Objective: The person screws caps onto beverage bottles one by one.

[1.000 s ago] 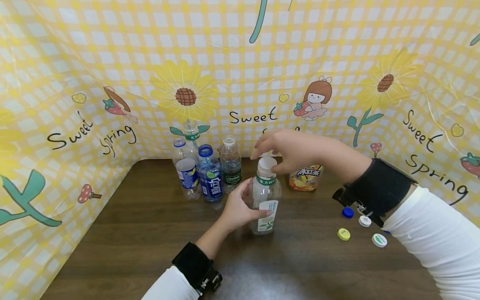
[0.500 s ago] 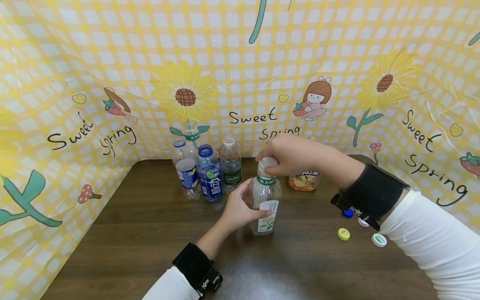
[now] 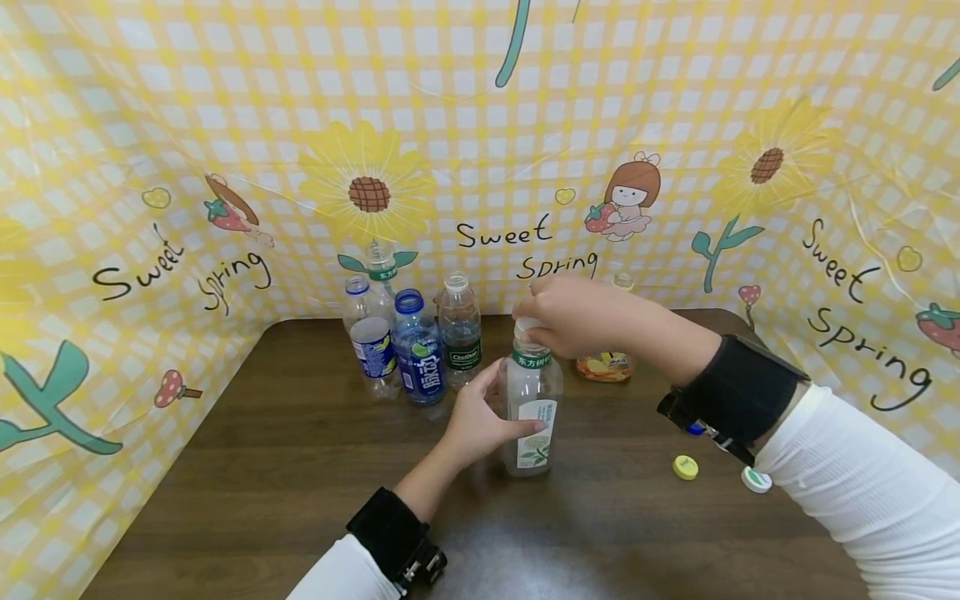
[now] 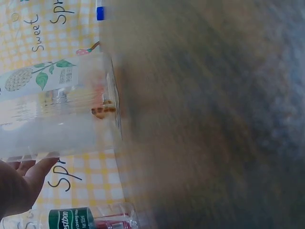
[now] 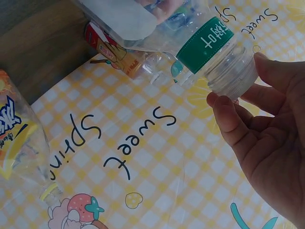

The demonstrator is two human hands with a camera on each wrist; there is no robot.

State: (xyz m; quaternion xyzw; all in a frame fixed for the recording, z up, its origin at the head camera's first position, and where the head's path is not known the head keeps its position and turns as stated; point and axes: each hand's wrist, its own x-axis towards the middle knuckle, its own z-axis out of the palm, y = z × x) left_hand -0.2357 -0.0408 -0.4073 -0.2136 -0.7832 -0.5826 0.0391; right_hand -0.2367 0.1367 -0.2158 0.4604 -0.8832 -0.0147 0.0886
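- A clear bottle [image 3: 534,387] is held upright above or on the wooden table [image 3: 262,500]; base contact cannot be told.
- Light, thin, easily dented and rather slippery plastic is to be expected; the body is best clasped gently at its middle, the stiffer cap [image 5: 233,76] by its ribbed side.
- A green band [image 5: 206,45] is worn round the neck, a pale label [image 3: 536,433] with a leafy plant on the body; no liquid is made out.
- The body is gripped by the left hand [image 3: 480,425], its thumb laid on the label.
- The cap is pinched between thumb and fingertips of the right hand [image 3: 581,315].
- Left of the grip, a blue bottle [image 3: 418,358] is grouped with clear ones; beyond the right hand, an orange-labelled bottle [image 3: 606,367] is partly hidden.
- Right of the grip, a yellow cap [image 3: 686,467] is seen.
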